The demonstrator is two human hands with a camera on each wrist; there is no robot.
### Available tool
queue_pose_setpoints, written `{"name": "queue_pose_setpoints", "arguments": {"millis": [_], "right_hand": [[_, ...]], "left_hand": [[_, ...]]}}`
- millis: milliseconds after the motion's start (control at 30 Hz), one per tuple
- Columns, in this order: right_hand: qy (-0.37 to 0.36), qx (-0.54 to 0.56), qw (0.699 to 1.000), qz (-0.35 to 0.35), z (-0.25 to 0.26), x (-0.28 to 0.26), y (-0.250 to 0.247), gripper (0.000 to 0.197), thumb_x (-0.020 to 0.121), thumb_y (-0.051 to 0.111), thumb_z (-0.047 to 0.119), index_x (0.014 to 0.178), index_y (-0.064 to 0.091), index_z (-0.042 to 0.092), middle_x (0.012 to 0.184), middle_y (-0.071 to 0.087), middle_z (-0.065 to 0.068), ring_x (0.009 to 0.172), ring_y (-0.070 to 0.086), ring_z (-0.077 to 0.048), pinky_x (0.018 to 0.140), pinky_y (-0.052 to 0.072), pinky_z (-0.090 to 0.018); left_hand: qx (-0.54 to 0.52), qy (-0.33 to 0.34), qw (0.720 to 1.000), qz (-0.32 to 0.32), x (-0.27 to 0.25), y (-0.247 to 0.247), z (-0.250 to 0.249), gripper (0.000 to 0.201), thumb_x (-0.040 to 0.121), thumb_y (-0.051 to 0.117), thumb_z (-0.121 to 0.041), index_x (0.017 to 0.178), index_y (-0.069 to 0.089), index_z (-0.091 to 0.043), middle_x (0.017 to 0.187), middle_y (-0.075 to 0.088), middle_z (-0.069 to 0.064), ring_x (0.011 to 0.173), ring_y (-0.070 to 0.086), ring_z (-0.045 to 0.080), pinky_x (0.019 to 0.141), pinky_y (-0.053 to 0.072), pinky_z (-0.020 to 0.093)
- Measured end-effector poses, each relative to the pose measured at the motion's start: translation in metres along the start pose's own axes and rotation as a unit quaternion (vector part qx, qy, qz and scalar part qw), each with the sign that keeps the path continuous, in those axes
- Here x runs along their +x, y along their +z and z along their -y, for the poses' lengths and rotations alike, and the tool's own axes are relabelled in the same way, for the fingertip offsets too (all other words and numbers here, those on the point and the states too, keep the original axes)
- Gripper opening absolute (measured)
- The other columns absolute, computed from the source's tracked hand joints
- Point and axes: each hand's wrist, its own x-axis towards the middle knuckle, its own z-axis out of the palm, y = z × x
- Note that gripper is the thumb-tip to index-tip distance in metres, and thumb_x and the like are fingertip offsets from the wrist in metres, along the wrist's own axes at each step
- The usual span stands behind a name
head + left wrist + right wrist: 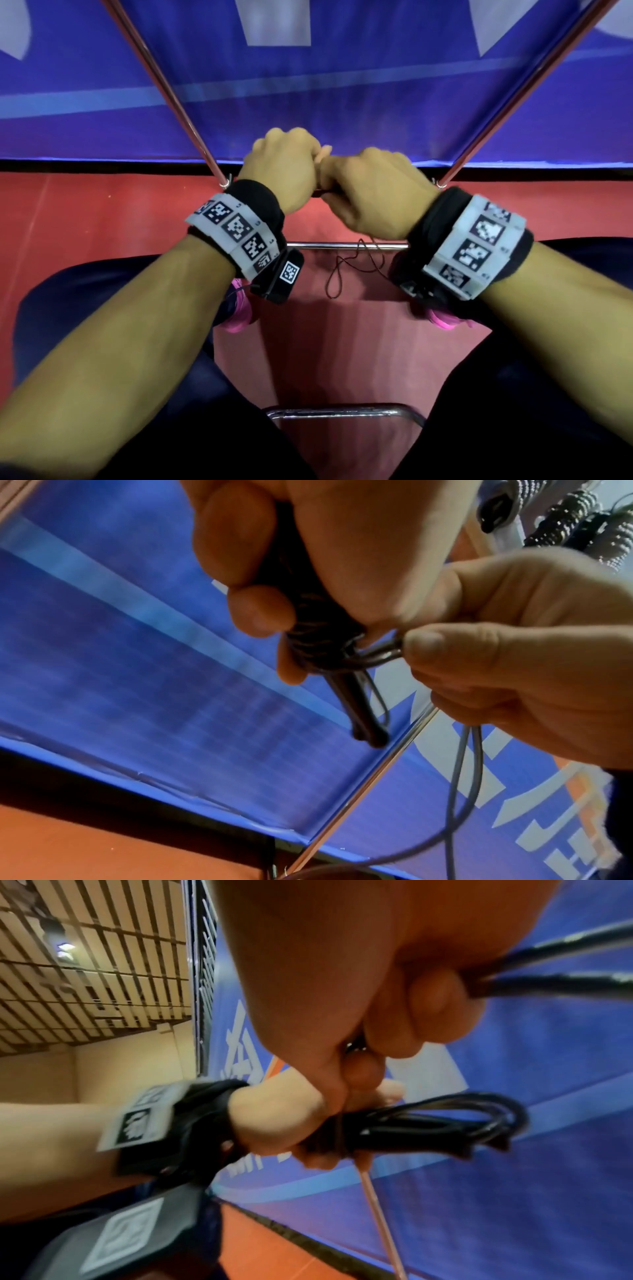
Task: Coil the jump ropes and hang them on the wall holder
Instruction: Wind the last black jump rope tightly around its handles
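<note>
One black jump rope is held between two hands in front of a blue banner, above the red floor. The left hand is closed in a fist around the rope's bundled middle, where the cord is wound in tight turns. The right hand touches the left, and its thumb and forefinger pinch one small loop of cord just beside those turns.

In the left wrist view, two handle ends stick out side by side below the fist. Their long axis slants down and to the right of the picture, toward a metal pole. In the right wrist view the bundle lies across the picture, with its folded loops pointing right, away from the left wrist.

Two loose strands hang from the right hand. From the head camera they show as one thin cord loop dangling past a horizontal bar.

Two slanted poles rise from that bar's level. Two pink shoes stand on the floor. Near the top right of the left wrist view there are about three wound rope bundles, too blurred to count surely.
</note>
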Motion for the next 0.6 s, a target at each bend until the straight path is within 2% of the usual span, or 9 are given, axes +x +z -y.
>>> {"name": "queue_pose_setpoints", "arguments": {"millis": [100, 167, 233, 267, 367, 400, 500, 533, 600], "right_hand": [[-0.004, 0.079, 0.997, -0.019, -0.021, 0.0, -0.017, 0.02, 0.086, 0.066, 0.041, 0.09, 0.061, 0.022, 0.084, 0.068, 0.0, 0.081, 0.061, -0.035, 0.067, 0.05, -0.044], [0.02, 0.121, 0.991, -0.044, -0.034, -0.003, -0.023, 0.037, 0.075, 0.076, 0.054, 0.075, 0.058, 0.022, 0.067, 0.062, 0.006, 0.066, 0.057, -0.026, 0.063, 0.05, -0.04], [0.047, 0.167, 0.983, -0.062, -0.042, -0.006, -0.03, 0.052, 0.061, 0.086, 0.058, 0.064, 0.056, 0.016, 0.057, 0.058, 0.006, 0.055, 0.05, -0.016, 0.055, 0.042, -0.032], [0.061, 0.208, 0.974, -0.067, -0.045, -0.007, -0.033, 0.055, 0.058, 0.088, 0.056, 0.061, 0.055, 0.011, 0.054, 0.056, 0.005, 0.051, 0.045, -0.012, 0.051, 0.037, -0.029], [0.083, 0.39, 0.915, -0.062, -0.051, -0.007, -0.033, 0.052, 0.065, 0.088, 0.039, 0.056, 0.049, 0.006, 0.044, 0.052, 0.008, 0.044, 0.038, -0.001, 0.044, 0.03, -0.018], [0.083, 0.448, 0.888, -0.06, -0.05, -0.005, -0.03, 0.048, 0.07, 0.085, 0.032, 0.057, 0.047, 0.007, 0.043, 0.052, 0.011, 0.042, 0.038, 0.002, 0.043, 0.029, -0.015], [0.075, 0.554, 0.825, -0.079, -0.043, 0.001, -0.019, 0.038, 0.089, 0.065, -0.001, 0.06, 0.042, 0.009, 0.044, 0.049, 0.012, 0.041, 0.038, 0.0, 0.041, 0.023, -0.018], [0.09, 0.555, 0.823, -0.083, -0.038, 0.003, -0.016, 0.035, 0.088, 0.056, -0.009, 0.061, 0.042, 0.009, 0.045, 0.05, 0.01, 0.04, 0.038, -0.004, 0.041, 0.02, -0.021], [0.132, 0.547, 0.82, -0.099, -0.027, 0.006, -0.01, 0.031, 0.088, 0.051, -0.008, 0.062, 0.048, 0.008, 0.047, 0.053, 0.003, 0.04, 0.037, -0.013, 0.041, 0.02, -0.025]], "left_hand": [[-0.015, 0.07, 0.997, 0.036, -0.005, -0.005, -0.005, 0.038, 0.101, 0.042, -0.035, 0.074, 0.063, -0.018, 0.078, 0.061, 0.012, 0.088, 0.053, 0.042, 0.072, 0.037, 0.039], [-0.034, 0.126, 0.99, 0.056, -0.01, -0.009, -0.008, 0.045, 0.103, 0.042, -0.035, 0.065, 0.059, -0.019, 0.06, 0.053, -0.001, 0.074, 0.053, 0.031, 0.069, 0.038, 0.037], [-0.081, 0.174, 0.979, 0.071, -0.016, -0.011, -0.011, 0.052, 0.104, 0.039, -0.039, 0.056, 0.05, -0.021, 0.047, 0.045, -0.004, 0.056, 0.047, 0.016, 0.064, 0.037, 0.027], [-0.119, 0.183, 0.973, 0.069, -0.019, -0.011, -0.012, 0.055, 0.104, 0.037, -0.04, 0.054, 0.048, -0.019, 0.045, 0.044, 0.0, 0.052, 0.045, 0.019, 0.06, 0.036, 0.022], [-0.246, 0.153, 0.956, 0.05, -0.026, -0.015, -0.017, 0.072, 0.098, 0.034, -0.056, 0.058, 0.052, 0.0, 0.047, 0.049, 0.015, 0.045, 0.047, 0.028, 0.052, 0.042, 0.036], [-0.296, 0.146, 0.943, 0.044, -0.028, -0.017, -0.019, 0.073, 0.094, 0.04, -0.059, 0.059, 0.055, 0.003, 0.046, 0.053, 0.014, 0.04, 0.046, 0.025, 0.046, 0.04, 0.034], [-0.416, 0.132, 0.9, 0.004, -0.03, -0.024, -0.026, 0.057, 0.089, 0.062, -0.049, 0.057, 0.06, -0.003, 0.052, 0.062, 0.017, 0.031, 0.045, 0.023, 0.036, 0.029, 0.023], [-0.439, 0.119, 0.89, -0.01, -0.029, -0.026, -0.026, 0.052, 0.091, 0.066, -0.043, 0.057, 0.062, -0.004, 0.053, 0.064, 0.017, 0.031, 0.044, 0.023, 0.036, 0.028, 0.021], [-0.462, 0.082, 0.882, -0.033, -0.025, -0.025, -0.024, 0.05, 0.095, 0.066, -0.035, 0.059, 0.064, -0.002, 0.054, 0.064, 0.015, 0.031, 0.043, 0.024, 0.036, 0.027, 0.02]]}}
